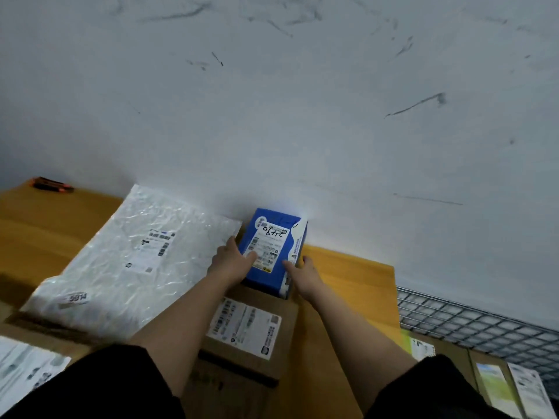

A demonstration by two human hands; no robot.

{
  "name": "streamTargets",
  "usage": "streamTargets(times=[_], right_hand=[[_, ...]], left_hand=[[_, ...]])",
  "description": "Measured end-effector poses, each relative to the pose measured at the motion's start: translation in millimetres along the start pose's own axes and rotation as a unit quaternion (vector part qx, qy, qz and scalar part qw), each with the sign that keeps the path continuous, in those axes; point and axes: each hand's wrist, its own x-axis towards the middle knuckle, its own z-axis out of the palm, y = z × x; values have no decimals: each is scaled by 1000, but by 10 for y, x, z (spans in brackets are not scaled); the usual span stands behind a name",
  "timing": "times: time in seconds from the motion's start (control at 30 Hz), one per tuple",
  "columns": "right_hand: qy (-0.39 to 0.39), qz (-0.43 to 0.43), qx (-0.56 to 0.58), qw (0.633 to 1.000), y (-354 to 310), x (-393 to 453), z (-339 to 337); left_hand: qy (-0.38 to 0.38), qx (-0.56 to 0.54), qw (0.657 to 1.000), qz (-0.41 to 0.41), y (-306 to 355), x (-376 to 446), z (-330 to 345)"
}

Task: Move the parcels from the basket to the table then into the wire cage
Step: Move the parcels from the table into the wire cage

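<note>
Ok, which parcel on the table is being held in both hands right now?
The blue box by the wall; the white bag and brown box lie untouched.

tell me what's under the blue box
The blue box sits partly on a brown cardboard parcel with a white label; its far end lies over the yellow table. The contact beneath is hidden.

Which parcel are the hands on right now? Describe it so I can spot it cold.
Start at the yellow-brown table against the scuffed white wall. At its far edge, right of the big white plastic mailer, stands a small blue box, with the left hand and right hand on its two sides. It is the only blue parcel, and its white label bears handwritten digits.
</note>
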Motion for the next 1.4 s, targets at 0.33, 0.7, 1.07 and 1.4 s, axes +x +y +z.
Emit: streamTargets(times=[0.33, 0.7, 1.07, 1.4], right_hand=[[-6, 48, 195, 980, 75, 305, 278], [12, -35, 163, 986, -265, -108, -120], [55, -90, 158, 982, -265, -1238, -1332], [101, -80, 224, 966, 853, -2358, -2657]], left_hand=[[-82, -72, 994, -25, -66, 337, 128], [-18, -130, 991, 28, 319, -161, -167], [-6, -251, 965, 81, 1153, -1450, -73], [-91, -401, 906, 101, 1602, -3450, 1023]])
